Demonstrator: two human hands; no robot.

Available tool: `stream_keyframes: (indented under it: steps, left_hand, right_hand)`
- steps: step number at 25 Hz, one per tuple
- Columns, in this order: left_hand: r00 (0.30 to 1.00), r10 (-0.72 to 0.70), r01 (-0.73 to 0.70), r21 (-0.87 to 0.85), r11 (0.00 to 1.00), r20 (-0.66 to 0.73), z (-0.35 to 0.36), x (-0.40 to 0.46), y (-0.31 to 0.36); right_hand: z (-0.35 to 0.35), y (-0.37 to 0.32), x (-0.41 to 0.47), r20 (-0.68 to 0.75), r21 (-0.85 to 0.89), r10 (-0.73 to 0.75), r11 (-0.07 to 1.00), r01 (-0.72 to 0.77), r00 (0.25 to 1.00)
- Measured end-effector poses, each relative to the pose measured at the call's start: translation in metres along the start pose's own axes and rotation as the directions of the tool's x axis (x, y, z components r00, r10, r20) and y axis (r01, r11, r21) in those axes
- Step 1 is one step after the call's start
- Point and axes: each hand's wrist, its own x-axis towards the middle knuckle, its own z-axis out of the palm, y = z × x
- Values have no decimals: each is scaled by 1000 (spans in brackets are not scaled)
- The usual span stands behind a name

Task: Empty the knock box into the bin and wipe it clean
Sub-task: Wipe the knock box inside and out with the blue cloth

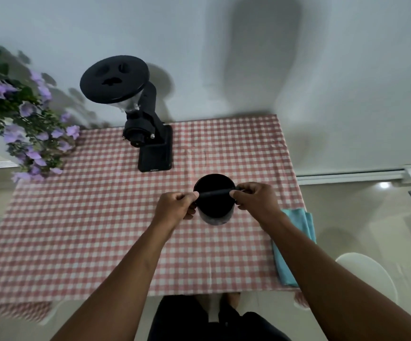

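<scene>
A black round knock box (pixel 214 205) stands on the pink checked tablecloth (pixel 101 217), right of the table's middle. A black knock bar (pixel 215 193) lies across its open top. My left hand (pixel 176 209) pinches the bar's left end and my right hand (pixel 255 199) pinches its right end. The inside of the box is dark, so I cannot see its contents. A folded teal cloth (pixel 295 244) lies at the table's right edge, partly under my right forearm. No bin is in view.
A black coffee grinder (pixel 148 134) with a round hopper lid stands at the back of the table. Purple flowers (pixel 22 114) hang over the table's back left corner. A white chair (pixel 371 274) sits at the right. The wall runs behind the table.
</scene>
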Motion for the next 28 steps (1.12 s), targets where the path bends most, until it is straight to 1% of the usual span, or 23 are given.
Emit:
stream_keyframes:
  steps: [6, 9, 10, 11, 12, 13, 14, 15, 16, 17, 19, 22, 24, 26, 28]
  left_hand:
    - [996, -90, 90, -17, 996, 1, 7, 15, -14]
    - [988, -151, 152, -58, 987, 25, 4, 21, -13]
    - [993, -121, 121, 0, 993, 7, 3, 22, -13]
    - [999, -28, 33, 141, 989, -38, 3, 22, -14]
    - [988, 128, -93, 331, 939, -85, 3, 23, -13]
    - [948, 302, -217, 492, 843, -100, 4, 23, -9]
    - [894, 443, -326, 582, 745, -65, 5, 25, -4]
    - [859, 511, -409, 624, 667, 17, 7, 27, 3]
    - [847, 520, -462, 639, 615, 111, 10, 29, 9]
    - [853, 487, -478, 657, 583, 187, 14, 31, 14]
    - [873, 416, -465, 695, 549, 256, 20, 34, 18]
    - [897, 377, -424, 690, 587, 231, 22, 37, 16]
    - [911, 362, -390, 701, 597, 199, 22, 42, 12]
    - [922, 357, -353, 711, 608, 152, 20, 45, 5]
    - [926, 358, -337, 692, 639, 121, 20, 46, 0]
  right_hand:
    - [5, 7, 16, 6, -99, 52, 994, -52, 999]
    - [9, 2, 25, 22, -165, 46, 985, -42, 999]
    - [11, -1, 28, 29, -183, 38, 983, -32, 999]
    - [13, -4, 31, 36, -192, 30, 981, -23, 999]
    - [16, -7, 34, 37, -202, 22, 979, -15, 999]
    - [19, -11, 37, 32, -218, 14, 976, -7, 999]
    - [22, -16, 41, 26, -238, 6, 971, 0, 1000]
    - [24, -20, 44, 25, -258, 3, 966, 4, 1000]
    - [27, -24, 46, 33, -272, 5, 962, 5, 999]
    - [29, -26, 47, 46, -283, 8, 959, 5, 999]
    - [31, -29, 46, 49, -301, -7, 953, 21, 999]
    - [19, -17, 32, -31, -323, -43, 946, 31, 999]
    - [-3, 8, 10, -96, -405, -57, 914, 13, 994]
    - [-28, 48, -16, -179, -527, -58, 849, -46, 982]
    - [-50, 89, -43, -253, -647, -26, 748, -149, 967]
